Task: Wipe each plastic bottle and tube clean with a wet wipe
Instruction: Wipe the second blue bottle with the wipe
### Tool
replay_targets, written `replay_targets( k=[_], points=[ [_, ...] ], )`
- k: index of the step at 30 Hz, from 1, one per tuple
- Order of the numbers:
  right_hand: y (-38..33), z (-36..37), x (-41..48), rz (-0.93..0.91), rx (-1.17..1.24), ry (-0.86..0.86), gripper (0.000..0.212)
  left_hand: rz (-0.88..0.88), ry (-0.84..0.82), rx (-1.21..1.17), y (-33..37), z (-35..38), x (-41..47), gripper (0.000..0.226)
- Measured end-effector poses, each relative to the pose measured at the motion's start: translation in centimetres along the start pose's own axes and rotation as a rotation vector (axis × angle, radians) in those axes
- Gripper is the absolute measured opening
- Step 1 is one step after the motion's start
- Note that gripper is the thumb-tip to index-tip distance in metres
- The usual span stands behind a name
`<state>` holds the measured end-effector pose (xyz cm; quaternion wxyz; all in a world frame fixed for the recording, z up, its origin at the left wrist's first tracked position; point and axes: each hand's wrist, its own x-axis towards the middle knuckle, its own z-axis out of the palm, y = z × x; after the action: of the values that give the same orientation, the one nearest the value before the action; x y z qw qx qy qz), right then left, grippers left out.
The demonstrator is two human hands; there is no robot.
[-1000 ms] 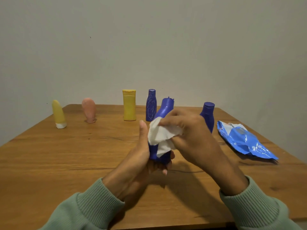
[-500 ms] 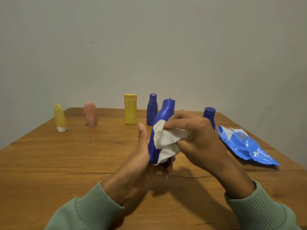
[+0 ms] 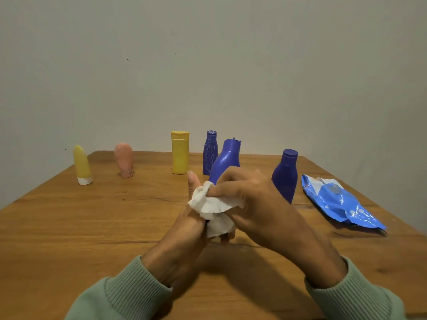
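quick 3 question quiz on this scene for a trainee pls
1. True or false: the right hand holds the wet wipe against the held blue bottle.
2. Not counting the held one, how many bottles and tubes stand on the table?
3. The wipe packet lies on the table's: A left side, B right side, C near middle.
Key: 1 true; 2 five; 3 B.

Dim, warm light; soft shadows (slight blur throughout).
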<state>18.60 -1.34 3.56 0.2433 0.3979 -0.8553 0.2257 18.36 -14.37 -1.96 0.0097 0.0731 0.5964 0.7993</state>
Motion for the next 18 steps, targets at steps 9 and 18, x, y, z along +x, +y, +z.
replay_targets(
  k=[9,18],
  points=[
    [3.1,-1.6,0.1,0.199,0.011,0.423,0.036,-0.190,-0.287,-0.010,0.6,-0.1,-0.4,0.095],
    [1.9,-1.5,0.2,0.082,0.240,-0.064,0.024,-0.191,-0.102,-0.389,1.7,0.1,0.1,0.083]
  ],
)
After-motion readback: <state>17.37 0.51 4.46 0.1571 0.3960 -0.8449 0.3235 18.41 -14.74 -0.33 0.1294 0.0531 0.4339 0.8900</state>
